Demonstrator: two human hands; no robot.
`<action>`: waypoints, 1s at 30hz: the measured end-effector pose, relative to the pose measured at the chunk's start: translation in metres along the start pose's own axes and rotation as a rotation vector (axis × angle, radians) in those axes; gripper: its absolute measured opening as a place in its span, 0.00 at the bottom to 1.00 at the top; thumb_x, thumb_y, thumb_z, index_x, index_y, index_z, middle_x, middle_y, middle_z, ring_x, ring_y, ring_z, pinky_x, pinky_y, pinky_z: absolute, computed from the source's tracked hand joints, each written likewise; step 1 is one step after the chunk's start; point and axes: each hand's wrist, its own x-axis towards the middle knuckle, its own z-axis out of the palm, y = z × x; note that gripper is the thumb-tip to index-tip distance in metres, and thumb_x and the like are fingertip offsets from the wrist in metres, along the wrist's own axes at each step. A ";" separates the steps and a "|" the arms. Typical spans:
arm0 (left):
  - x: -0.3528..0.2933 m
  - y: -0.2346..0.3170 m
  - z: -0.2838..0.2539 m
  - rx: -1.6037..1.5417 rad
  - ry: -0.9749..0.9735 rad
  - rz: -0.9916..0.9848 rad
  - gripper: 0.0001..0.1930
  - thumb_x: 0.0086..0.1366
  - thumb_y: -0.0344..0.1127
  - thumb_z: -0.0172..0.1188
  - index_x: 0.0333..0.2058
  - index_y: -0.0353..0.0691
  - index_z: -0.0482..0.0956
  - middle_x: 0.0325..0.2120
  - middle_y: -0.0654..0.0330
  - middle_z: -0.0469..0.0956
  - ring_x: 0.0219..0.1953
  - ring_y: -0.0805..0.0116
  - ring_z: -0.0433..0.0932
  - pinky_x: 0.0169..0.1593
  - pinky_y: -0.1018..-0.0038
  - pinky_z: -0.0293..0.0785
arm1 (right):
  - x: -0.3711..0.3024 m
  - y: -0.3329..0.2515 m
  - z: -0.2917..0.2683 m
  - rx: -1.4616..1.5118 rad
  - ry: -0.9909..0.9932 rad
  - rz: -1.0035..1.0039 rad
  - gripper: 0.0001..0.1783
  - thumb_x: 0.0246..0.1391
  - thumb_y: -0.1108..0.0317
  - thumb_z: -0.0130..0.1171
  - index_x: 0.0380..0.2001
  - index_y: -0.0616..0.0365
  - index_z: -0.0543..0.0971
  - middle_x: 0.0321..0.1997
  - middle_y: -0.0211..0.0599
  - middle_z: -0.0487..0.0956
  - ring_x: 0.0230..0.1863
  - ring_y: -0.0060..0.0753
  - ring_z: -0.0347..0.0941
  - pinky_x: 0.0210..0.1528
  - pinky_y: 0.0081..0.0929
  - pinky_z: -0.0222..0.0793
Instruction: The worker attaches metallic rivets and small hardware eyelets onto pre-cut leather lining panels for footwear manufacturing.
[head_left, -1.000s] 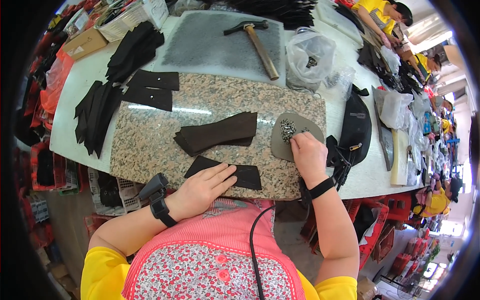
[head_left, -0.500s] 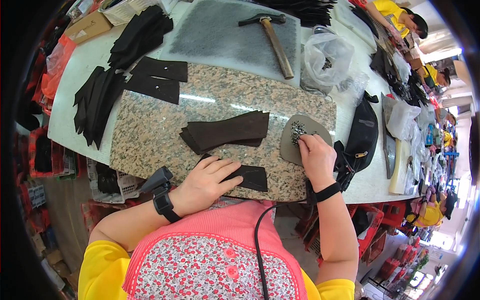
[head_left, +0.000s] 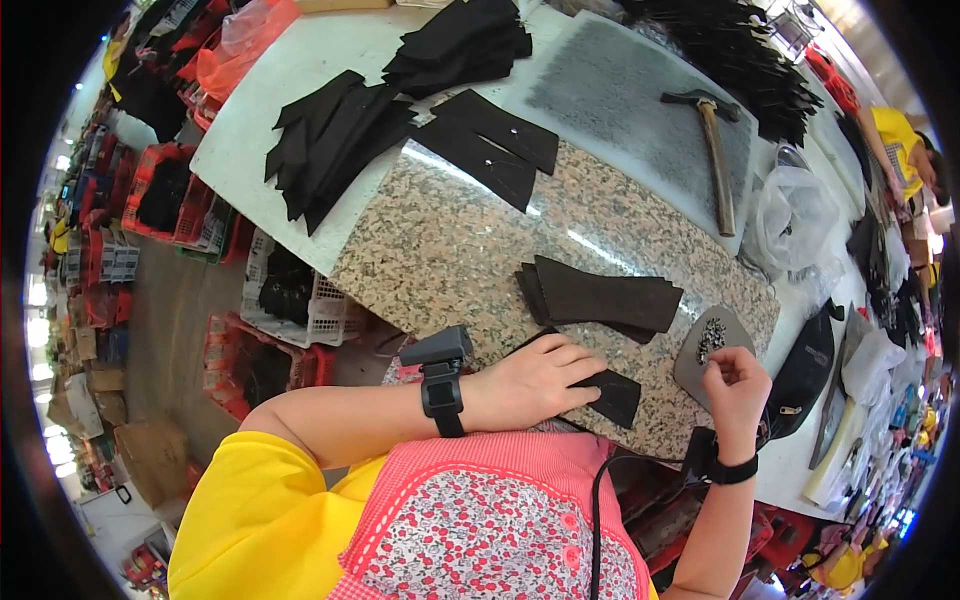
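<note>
My left hand lies with its fingers stretched out over a small black fabric piece at the near edge of the speckled stone slab. My right hand is closed in a pinch beside a heap of small metal fittings. Whatever its fingertips hold is hidden. The heap sits on a grey-brown rounded pad at the slab's right end. Beyond my left hand, a short stack of dark strips rests on the stone. Two black pieces, each with a small shiny fitting, lie farther off.
A hammer lies on a grey-topped board at the back. Piles of black strips occupy the table's left side. A clear plastic bag and a black pouch stand right. Crates are on the floor.
The whole view has swung, so the table sits farther right and tilted. My right hand's pinched fingers have drawn slightly back from the metal heap. My left hand stays on the black piece.
</note>
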 end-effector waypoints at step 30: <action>0.000 0.000 0.001 0.000 0.090 -0.030 0.16 0.53 0.33 0.55 0.42 0.39 0.80 0.53 0.51 0.71 0.56 0.55 0.70 0.59 0.60 0.67 | -0.035 -0.050 0.070 0.018 -0.339 -0.145 0.06 0.38 0.77 0.68 0.25 0.60 0.84 0.23 0.37 0.78 0.27 0.35 0.76 0.31 0.27 0.70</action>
